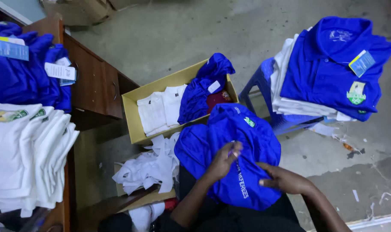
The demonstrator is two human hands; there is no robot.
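A crumpled blue polo shirt (229, 141) lies on my lap, its white lettering facing up. My left hand (223, 162) pinches the fabric near the middle of the shirt. The lower right part of the cloth is gripped by my right hand (283, 179). Both forearms reach in from the bottom of the view.
An open cardboard box (133, 116) ahead holds white shirts (161, 109) and another blue shirt (202, 92). A blue plastic stool (260, 83) at right carries folded white and blue shirts (333, 64). A wooden desk (94, 81) at left bears stacked white shirts (28, 154) and blue ones (23, 73). White scraps (150, 167) lie on the floor.
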